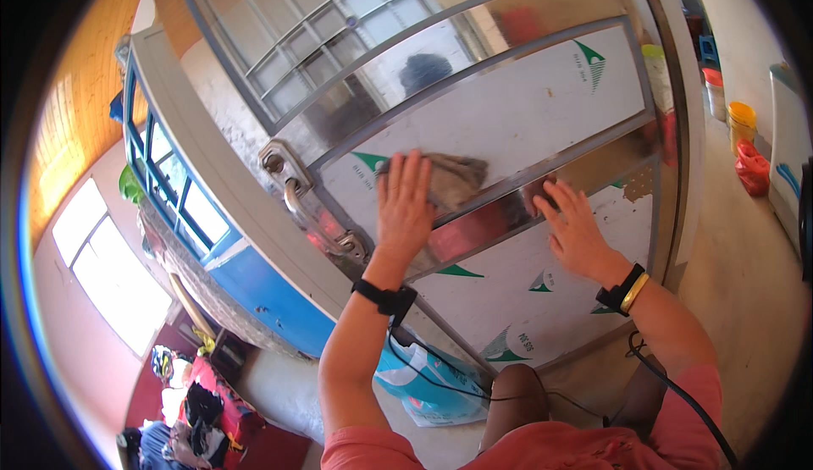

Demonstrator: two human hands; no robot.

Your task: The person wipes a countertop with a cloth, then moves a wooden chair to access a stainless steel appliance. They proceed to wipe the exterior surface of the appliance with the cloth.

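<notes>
My left hand (404, 209) lies flat, pressing a brown cloth (458, 179) against the upper white-filmed panel (546, 108) of a stainless steel door. The cloth spreads out to the right of my fingers, and part of it is hidden beneath them. My right hand (577, 234) holds nothing; its fingers are spread at the shiny metal crossbar (473, 232) below that panel, apparently with the fingertips against it. A metal door handle with its lock plate (308, 209) is left of my left hand. Green printed marks show on the film, which is torn at the lower panel's (483, 311) right corner.
A blue and white plastic bag (438, 394) stands by the door's bottom, near my knee. A black cable (686, 394) runs across my lap. Blue-framed windows (171, 171) are at left, above piled clothes (197, 419). Buckets (742, 120) and a red bag (752, 168) line the right wall.
</notes>
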